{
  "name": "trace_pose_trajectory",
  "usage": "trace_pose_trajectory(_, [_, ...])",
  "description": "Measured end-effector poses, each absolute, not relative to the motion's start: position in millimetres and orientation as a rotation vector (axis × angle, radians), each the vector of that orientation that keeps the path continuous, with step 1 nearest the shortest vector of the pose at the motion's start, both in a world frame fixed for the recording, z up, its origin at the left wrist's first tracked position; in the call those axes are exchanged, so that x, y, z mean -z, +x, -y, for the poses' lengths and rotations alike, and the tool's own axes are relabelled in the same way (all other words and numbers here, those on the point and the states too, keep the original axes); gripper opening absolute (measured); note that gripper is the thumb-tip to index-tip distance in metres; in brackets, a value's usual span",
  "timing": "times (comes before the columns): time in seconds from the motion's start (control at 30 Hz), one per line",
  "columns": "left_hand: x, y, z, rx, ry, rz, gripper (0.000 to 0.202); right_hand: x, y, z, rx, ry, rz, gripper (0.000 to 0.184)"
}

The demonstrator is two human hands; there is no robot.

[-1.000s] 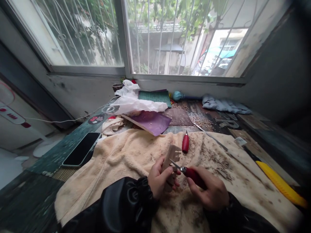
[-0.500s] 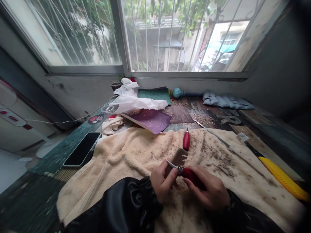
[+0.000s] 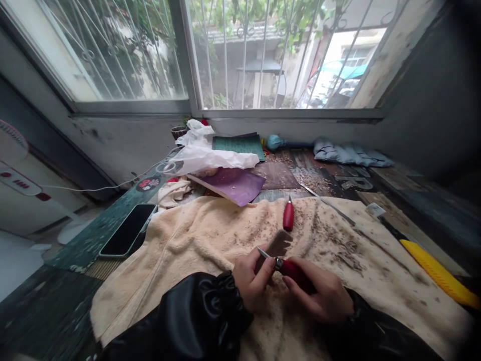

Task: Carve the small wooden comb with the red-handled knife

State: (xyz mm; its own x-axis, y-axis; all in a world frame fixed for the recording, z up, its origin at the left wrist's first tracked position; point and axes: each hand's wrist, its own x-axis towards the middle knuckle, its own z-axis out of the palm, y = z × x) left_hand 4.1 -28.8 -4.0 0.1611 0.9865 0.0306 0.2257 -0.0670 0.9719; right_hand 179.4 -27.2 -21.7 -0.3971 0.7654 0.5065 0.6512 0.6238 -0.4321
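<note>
My left hand (image 3: 248, 282) is closed around a flat brown wooden piece (image 3: 278, 243) with several notches cut along its far right end. In my right hand (image 3: 326, 293) is a carving knife (image 3: 296, 276) with a red handle and a metal collar. The knife's short blade points up and left, lying across the wooden piece close to my left thumb, which rests by the blade's base. Past the wooden piece, a second red-handled knife (image 3: 288, 215) lies on the beige towel (image 3: 188, 240), its tip pointing away from me.
Wood shavings (image 3: 338, 245) litter the towel's right side. A yellow-handled tool (image 3: 438, 271) and a long thin blade (image 3: 330, 206) lie to the right. At left is a phone (image 3: 128, 230). Behind sit a purple board (image 3: 236, 185), white plastic bag (image 3: 218, 155) and grey-blue bundle (image 3: 349, 153).
Both hands stay almost in place, with the knife against the wooden piece. The view shifts very slightly.
</note>
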Motion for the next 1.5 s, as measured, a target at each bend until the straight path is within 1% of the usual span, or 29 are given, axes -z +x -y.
trace_pose_trajectory(0.2, [8.3,2.3,27.2,-0.987,1.491,-1.226,0.031,22.6,181.4,25.1,-0.269,-1.129,2.252,0.023])
trace_pose_trajectory(0.43, [5.7,2.0,26.0,-1.028,1.503,-1.218,0.031,24.5,177.8,28.9,-0.191,-1.140,2.216,0.021])
trace_pose_trajectory(0.77, [5.3,4.2,30.4,-1.051,1.596,-1.248,0.030,22.8,176.5,30.9,-0.495,-1.179,2.208,0.024])
trace_pose_trajectory(1.1, [5.7,1.7,27.7,-1.019,1.548,-1.193,0.031,22.6,174.7,33.1,-0.380,-1.224,2.158,0.024])
trace_pose_trajectory(1.4, [4.3,3.5,30.8,-1.036,1.608,-1.225,0.029,20.9,175.4,30.9,-0.538,-1.190,2.180,0.024])
trace_pose_trajectory(1.5, [5.2,2.6,29.7,-1.000,1.583,-1.241,0.031,20.1,175.3,31.0,-0.496,-1.216,2.186,0.026])
